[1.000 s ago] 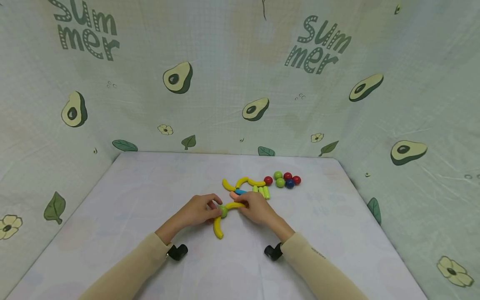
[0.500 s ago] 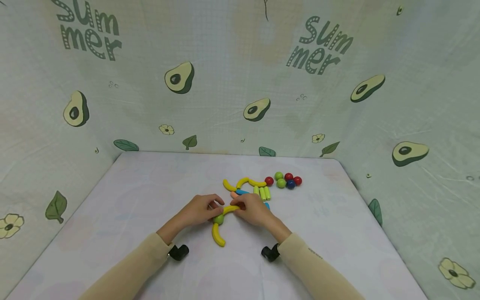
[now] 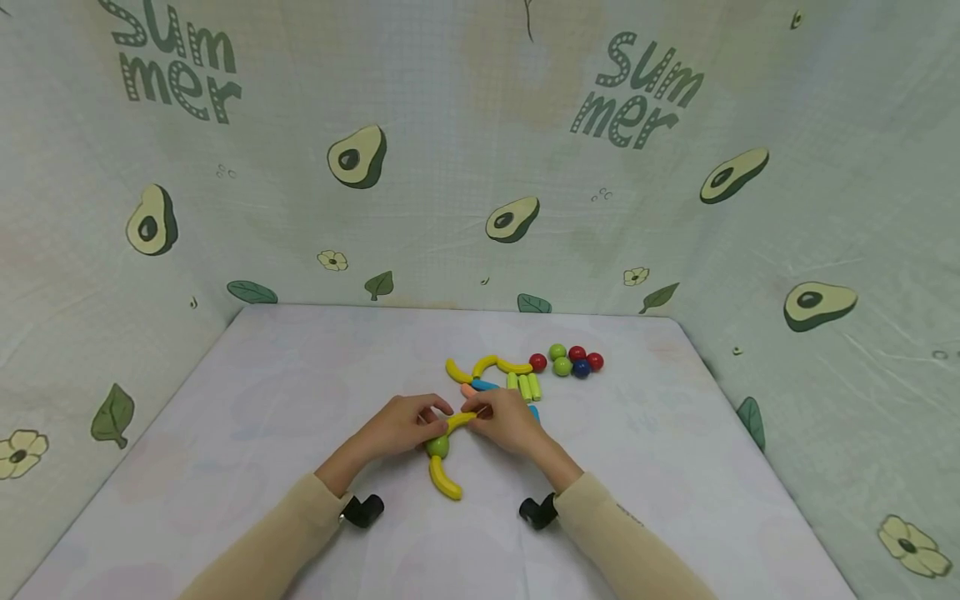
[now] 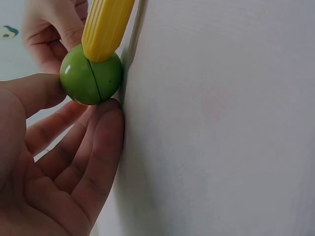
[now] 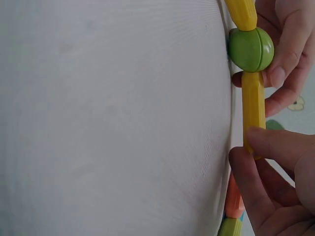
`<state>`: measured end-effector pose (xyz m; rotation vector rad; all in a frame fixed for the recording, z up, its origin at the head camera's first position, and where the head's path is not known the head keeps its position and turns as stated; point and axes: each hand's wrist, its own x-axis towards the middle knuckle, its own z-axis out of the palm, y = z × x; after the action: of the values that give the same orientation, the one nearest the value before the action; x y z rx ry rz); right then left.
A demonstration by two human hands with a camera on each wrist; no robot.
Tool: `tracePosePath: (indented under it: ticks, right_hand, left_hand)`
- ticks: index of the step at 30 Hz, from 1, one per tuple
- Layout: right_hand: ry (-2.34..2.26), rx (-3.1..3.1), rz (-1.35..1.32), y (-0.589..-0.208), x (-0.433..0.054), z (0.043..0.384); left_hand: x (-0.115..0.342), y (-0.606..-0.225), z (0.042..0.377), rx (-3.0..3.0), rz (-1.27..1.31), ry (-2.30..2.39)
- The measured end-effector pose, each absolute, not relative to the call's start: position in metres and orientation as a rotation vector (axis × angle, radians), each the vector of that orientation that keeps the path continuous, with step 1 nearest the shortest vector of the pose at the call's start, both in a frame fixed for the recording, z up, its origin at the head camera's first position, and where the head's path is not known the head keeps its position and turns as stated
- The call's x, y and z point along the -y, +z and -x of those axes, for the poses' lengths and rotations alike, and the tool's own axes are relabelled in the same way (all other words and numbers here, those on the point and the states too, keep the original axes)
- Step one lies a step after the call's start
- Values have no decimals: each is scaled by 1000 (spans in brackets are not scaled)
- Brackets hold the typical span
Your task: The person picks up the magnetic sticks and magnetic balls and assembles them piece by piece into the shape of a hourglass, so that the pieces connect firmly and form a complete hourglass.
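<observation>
My left hand (image 3: 401,427) pinches a green ball (image 4: 78,81) between thumb and fingertips, low over the table. Two curved yellow rods join onto this ball. With thumb and forefinger, my right hand (image 3: 510,421) holds the far end of one yellow rod (image 5: 253,98), which runs from the ball toward the right. The other yellow rod (image 3: 446,479) points toward me, its free end unheld. In the right wrist view an orange rod (image 5: 234,199) and a light green rod (image 5: 230,227) lie beyond the right fingers.
Behind my hands lie several curved yellow rods (image 3: 486,363), a blue rod (image 3: 485,385) and short light green rods (image 3: 524,387). Red, green and dark blue balls (image 3: 581,368) cluster at the back right. Patterned cloth walls (image 3: 450,167) enclose the white table (image 3: 300,375).
The green ball has shifted slightly toward me and to the left, with both hands still on the piece. The unheld yellow rod has swung so its free end lies nearer me and farther right.
</observation>
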<state>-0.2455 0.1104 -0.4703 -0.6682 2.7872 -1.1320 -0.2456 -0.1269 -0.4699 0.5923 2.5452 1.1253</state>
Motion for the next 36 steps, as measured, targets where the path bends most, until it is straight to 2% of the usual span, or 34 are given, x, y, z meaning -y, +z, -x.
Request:
tracePosePath:
  ticks: [29, 36]
  right_hand:
    - [-1214, -2766, 665, -473, -103, 237]
    - [-1161, -2722, 662, -456, -119, 234]
  left_hand:
    - [130, -478, 231, -2526, -551, 1215]
    - [129, -482, 231, -2528, -547, 1236]
